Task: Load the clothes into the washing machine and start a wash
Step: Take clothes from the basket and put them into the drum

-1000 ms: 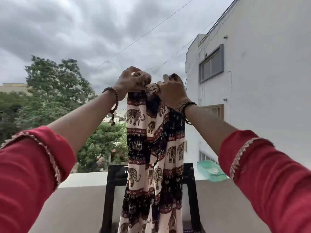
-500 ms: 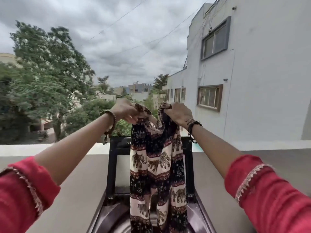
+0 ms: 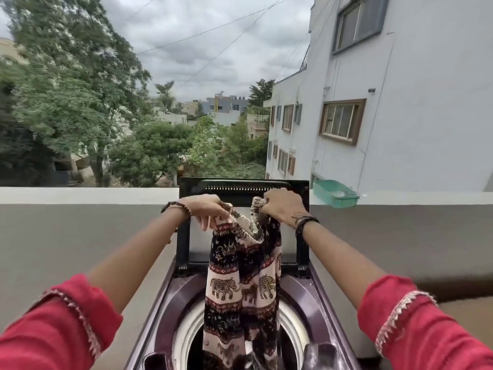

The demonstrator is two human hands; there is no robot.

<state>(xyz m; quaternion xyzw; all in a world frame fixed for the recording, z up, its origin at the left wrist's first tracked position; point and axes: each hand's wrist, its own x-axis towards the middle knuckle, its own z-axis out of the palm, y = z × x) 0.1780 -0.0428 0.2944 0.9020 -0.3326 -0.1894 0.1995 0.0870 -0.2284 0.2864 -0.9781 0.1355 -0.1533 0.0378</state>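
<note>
An open rooftop terrace or balcony of a home in a built-up neighbourhood is shown. A purple top-loading washing machine [image 3: 170,297] with its lid [image 3: 243,192] raised is placed against a low parapet wall [image 3: 80,198], on which a green plastic tray [image 3: 334,193] is set. Beyond the wall, a white apartment building [image 3: 413,89] with brown-framed windows, leafy trees [image 3: 69,89], more distant houses and overhead wires against a cloudy sky [image 3: 200,28] are seen
</note>
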